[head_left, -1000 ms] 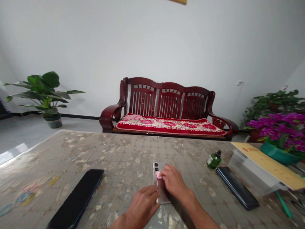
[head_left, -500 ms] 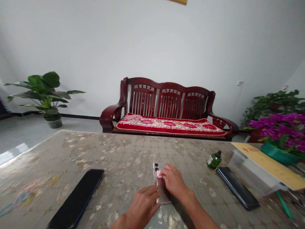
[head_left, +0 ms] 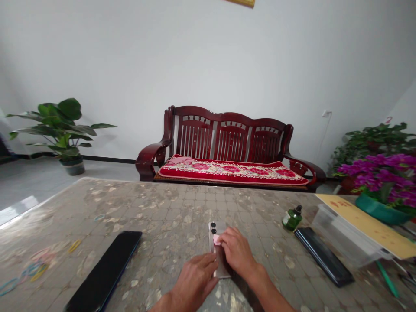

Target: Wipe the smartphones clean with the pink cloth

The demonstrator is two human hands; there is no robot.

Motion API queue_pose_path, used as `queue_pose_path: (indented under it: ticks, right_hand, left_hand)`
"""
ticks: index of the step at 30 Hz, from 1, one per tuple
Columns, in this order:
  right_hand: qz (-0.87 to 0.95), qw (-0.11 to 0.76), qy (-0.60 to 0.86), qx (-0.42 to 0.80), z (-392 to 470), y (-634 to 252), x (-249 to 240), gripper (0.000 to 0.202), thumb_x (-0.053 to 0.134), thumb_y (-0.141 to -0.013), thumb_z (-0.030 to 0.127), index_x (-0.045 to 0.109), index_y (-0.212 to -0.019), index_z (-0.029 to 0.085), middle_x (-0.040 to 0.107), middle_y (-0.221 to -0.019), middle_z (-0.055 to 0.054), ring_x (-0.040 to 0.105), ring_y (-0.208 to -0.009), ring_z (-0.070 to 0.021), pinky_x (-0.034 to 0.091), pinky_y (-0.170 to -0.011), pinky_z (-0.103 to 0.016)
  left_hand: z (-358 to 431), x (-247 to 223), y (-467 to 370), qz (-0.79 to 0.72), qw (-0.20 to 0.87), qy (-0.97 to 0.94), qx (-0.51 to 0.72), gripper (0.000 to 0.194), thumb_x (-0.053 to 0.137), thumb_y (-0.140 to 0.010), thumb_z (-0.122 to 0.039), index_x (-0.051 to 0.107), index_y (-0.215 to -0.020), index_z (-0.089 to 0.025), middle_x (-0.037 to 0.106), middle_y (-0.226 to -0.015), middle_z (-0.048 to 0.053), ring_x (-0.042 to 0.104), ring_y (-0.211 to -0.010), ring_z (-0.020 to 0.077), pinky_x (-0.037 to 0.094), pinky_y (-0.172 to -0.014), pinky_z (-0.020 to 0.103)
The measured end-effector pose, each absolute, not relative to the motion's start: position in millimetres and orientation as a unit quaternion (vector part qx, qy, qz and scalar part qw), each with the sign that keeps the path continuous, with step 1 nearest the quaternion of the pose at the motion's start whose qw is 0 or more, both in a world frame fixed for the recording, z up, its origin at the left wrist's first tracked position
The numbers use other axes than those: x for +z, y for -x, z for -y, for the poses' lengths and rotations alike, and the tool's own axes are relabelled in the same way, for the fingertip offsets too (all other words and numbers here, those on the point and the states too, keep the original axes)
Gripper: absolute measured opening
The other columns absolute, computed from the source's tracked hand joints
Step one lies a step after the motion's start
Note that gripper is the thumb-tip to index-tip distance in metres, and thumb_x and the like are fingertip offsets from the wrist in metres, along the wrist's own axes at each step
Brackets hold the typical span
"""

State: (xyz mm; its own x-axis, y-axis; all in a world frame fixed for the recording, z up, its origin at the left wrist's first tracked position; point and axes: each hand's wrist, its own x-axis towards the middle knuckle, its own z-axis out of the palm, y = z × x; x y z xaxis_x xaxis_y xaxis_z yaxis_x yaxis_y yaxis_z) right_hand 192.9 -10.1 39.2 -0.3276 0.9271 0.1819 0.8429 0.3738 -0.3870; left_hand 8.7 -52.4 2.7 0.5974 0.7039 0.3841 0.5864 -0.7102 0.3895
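Note:
A silver phone lies back up on the patterned tablecloth, its two round camera lenses at the upper left corner. My right hand is closed on a small pink piece, pinched against the phone's back just below the lenses. At the phone's lower left edge rests my left hand, its fingers close together and touching the phone's side. The phone's right part is partly hidden by my right hand.
A black phone lies on the left beside coloured rubber bands. To the right are a green bottle, a dark phone, a clear box under a yellow sheet, and purple flowers.
My right hand has slid slightly down the phone's back with the pink piece, uncovering more of the lower lens. My left hand looks almost unmoved.

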Motion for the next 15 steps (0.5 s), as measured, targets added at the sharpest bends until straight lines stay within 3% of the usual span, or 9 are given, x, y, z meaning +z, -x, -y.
queue_pose_path:
  ticks: [6,15]
  right_hand:
    - [0.823,0.175,0.524,0.128,14.3,-194.0,40.3,0.032,0.047,-0.088,0.006,0.073,-0.086,0.024,0.066,-0.090,-0.003,0.057,-0.094,-0.0172,0.039,-0.083,-0.026]
    - [0.818,0.188,0.534,0.102,7.9,-190.6,36.4,0.030,0.047,-0.092,0.008,0.073,-0.091,0.023,0.065,-0.092,-0.002,0.055,-0.094,-0.0174,0.038,-0.084,-0.026]
  left_hand:
    - [52.1,4.1,-9.4,-0.377,0.136,-0.887,0.230,0.026,0.064,-0.086,-0.015,0.065,-0.111,-0.023,0.070,-0.115,0.004,0.067,-0.105,0.0245,0.054,-0.093,0.035]
    - [51.4,-1.0,-8.7,-0.368,0.114,-0.886,0.258,0.018,0.057,-0.093,-0.022,0.065,-0.108,-0.024,0.070,-0.109,0.004,0.068,-0.100,0.0212,0.054,-0.092,0.032]
